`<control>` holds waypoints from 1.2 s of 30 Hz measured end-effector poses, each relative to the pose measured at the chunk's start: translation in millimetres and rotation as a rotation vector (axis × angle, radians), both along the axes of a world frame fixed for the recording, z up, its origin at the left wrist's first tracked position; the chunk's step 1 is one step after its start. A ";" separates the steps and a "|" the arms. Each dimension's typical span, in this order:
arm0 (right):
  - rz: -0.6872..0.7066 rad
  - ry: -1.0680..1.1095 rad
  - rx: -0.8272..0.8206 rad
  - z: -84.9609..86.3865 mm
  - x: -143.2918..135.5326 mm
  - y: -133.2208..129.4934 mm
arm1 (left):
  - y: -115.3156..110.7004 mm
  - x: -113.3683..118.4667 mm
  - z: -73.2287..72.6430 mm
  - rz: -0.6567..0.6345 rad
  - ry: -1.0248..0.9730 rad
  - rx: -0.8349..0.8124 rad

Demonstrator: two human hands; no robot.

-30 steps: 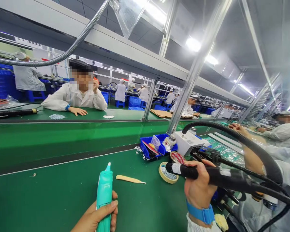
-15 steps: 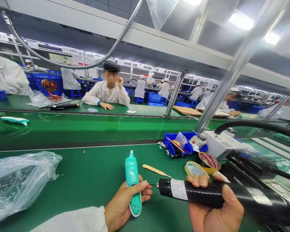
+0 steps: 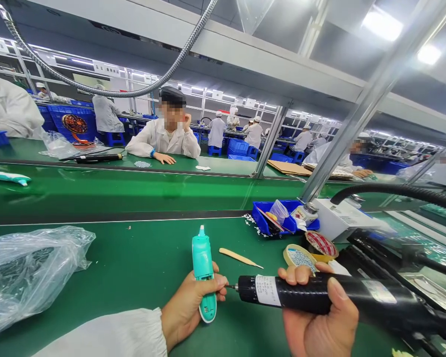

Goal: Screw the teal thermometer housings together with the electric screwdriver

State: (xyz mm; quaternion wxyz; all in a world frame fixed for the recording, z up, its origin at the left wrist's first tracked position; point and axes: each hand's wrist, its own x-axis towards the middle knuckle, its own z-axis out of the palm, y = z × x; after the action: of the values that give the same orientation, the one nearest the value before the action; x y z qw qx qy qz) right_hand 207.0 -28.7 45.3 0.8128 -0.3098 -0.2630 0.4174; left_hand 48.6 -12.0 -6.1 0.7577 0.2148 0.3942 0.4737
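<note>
My left hand (image 3: 188,302) is closed around a teal-and-white handheld device (image 3: 202,253), held upright with its narrow pale tip pointing away from me. Its thumb lies across the front, above an open recess in the lower end. My right hand (image 3: 315,307) grips a black electric screwdriver (image 3: 297,292) with a white label, held level and pointing left. The bit ends at my left thumb and fingertips; whether it touches a screw there I cannot make out. A cream-coloured pointed stick (image 3: 240,257) lies on the green bench beyond the hands.
A crumpled clear plastic bag (image 3: 33,272) lies at left. A blue tray (image 3: 262,223) of small items, a round dish of small screws (image 3: 299,259) and a white box (image 3: 340,220) stand at right. Another teal-and-white device (image 3: 9,177) lies on the green belt. Across it sits a co-worker (image 3: 167,139).
My right hand and the electric screwdriver have shifted slightly left, nearer the device. The other device on the belt has moved left. My left hand keeps its hold.
</note>
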 end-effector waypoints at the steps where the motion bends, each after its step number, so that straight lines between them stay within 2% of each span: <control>1: 0.001 0.004 -0.003 -0.6 0.3 -0.1 | -0.1 -0.2 0.1 -0.019 0.008 0.006; 7: 0.029 -0.007 0.023 -1.9 -1.0 -3.6 | -0.3 0.4 -0.2 -0.076 0.036 0.049; 14: 0.046 -0.164 0.188 1.0 -8.2 -7.7 | -0.5 1.6 -1.8 -0.052 0.039 0.033; 22: 0.046 -0.237 0.270 3.1 -10.4 -10.9 | 1.8 1.2 -9.1 -0.042 0.005 0.012; 28: 0.025 -0.265 0.328 1.3 -12.2 -12.9 | 1.1 1.5 -1.5 -0.066 0.030 -0.002; 32: 0.049 -0.271 0.311 2.8 -13.3 -12.5 | -0.2 1.4 2.8 -0.095 0.051 -0.004; 36: 0.061 -0.216 0.250 5.0 -11.1 -11.0 | -0.8 1.1 1.1 -0.085 0.034 0.028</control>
State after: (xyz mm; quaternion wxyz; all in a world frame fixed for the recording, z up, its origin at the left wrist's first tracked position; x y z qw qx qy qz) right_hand 195.9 -39.7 50.2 0.7990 -0.2414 -0.4078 0.3702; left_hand 49.7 -12.8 -4.9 0.7673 0.2499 0.3909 0.4427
